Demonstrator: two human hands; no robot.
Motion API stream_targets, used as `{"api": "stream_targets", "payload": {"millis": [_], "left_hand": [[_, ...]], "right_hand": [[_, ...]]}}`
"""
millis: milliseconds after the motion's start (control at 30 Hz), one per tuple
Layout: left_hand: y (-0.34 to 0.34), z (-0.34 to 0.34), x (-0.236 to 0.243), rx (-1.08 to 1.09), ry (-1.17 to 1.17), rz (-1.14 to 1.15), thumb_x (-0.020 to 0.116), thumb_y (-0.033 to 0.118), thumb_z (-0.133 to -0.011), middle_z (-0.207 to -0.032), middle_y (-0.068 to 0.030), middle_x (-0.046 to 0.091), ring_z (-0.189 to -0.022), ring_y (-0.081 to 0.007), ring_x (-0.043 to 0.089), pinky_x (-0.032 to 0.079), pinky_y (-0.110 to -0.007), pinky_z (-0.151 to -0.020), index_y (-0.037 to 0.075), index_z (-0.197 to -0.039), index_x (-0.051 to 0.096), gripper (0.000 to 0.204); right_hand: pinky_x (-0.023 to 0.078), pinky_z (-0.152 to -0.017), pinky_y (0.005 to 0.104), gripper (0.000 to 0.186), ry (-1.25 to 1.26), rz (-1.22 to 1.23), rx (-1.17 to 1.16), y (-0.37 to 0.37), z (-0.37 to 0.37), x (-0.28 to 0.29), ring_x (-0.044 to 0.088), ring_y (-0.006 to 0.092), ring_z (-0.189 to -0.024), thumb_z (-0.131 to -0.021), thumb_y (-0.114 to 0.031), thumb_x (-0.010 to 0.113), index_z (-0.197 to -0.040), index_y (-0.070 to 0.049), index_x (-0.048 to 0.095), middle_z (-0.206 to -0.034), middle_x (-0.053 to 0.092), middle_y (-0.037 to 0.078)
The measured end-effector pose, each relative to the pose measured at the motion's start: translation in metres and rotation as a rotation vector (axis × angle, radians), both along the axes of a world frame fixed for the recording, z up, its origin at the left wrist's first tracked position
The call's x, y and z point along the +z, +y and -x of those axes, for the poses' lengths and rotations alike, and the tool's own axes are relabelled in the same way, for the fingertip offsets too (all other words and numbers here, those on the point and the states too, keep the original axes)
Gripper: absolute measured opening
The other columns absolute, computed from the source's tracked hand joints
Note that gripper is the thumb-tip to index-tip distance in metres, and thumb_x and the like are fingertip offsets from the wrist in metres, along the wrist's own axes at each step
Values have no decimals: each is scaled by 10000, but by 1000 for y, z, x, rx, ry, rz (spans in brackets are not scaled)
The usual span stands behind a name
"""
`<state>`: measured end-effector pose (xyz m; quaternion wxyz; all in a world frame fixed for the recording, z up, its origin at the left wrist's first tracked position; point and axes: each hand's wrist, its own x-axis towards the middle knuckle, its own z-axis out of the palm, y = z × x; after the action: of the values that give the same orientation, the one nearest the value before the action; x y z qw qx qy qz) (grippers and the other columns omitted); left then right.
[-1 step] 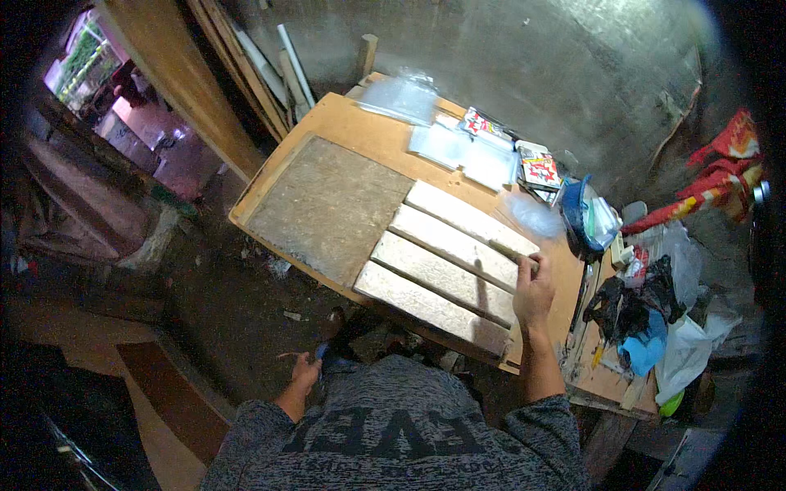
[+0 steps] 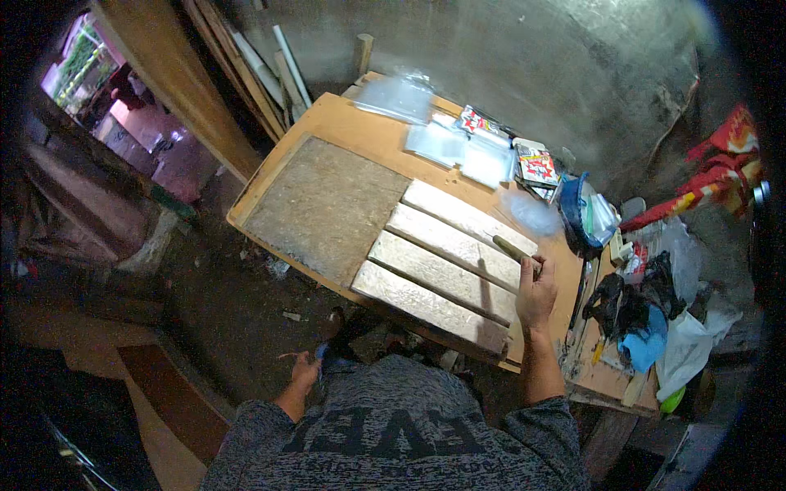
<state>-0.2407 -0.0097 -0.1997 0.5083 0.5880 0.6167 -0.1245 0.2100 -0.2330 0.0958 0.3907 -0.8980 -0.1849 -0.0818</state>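
Note:
My right hand (image 2: 536, 295) is closed round a slim tool (image 2: 512, 247) with an olive-brown handle and a thin tip pointing left; I cannot tell its exact kind. It is held over the right end of several long off-white slabs (image 2: 442, 278) with a rough surface. These lie side by side on the wooden table, narrow gaps between them, and a thin dark shadow crosses the middle ones. Away from the table, low on the left, my left hand (image 2: 305, 372) is closed with a thin pale thing sticking out to its left, too small to name.
Left of the slabs lies a brown board (image 2: 319, 200) on the table (image 2: 327, 110). Clear plastic sheets (image 2: 438, 146) and small printed packets (image 2: 536, 164) sit along the far side. A blue basket (image 2: 575, 214) and crumpled plastic bags (image 2: 647, 335) crowd the right. Planks lean at the back left.
The tool in my right hand has swung up, so its handle and thin tip now show above the slabs. My left hand has barely moved.

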Motion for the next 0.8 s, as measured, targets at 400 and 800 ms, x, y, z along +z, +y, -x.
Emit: {"api": "stream_targets", "payload": {"millis": [400,800], "left_hand": [[23,-20,-44,-138,-34,-52,681,327,-939,-1522,-233,446,-1377,-380,472,432,-433,-1086,7,-1528,336,755],[22,-18,-58,-64,-8,23,681,345,-942,-1520,-242,442,-1358,-396,485,420,-454,-1099,41,-1548,309,773]], "right_hand": [[518,-669,437,279,21,3,-168,-78,-5,-1,689,366,-769,-984,-315,631,-1071,-51,606,-860,680,214],[515,-747,458,290,-138,-40,-252,-111,-15,0,687,413,-872,-982,-288,625,-1085,-19,600,-920,685,243]]}}
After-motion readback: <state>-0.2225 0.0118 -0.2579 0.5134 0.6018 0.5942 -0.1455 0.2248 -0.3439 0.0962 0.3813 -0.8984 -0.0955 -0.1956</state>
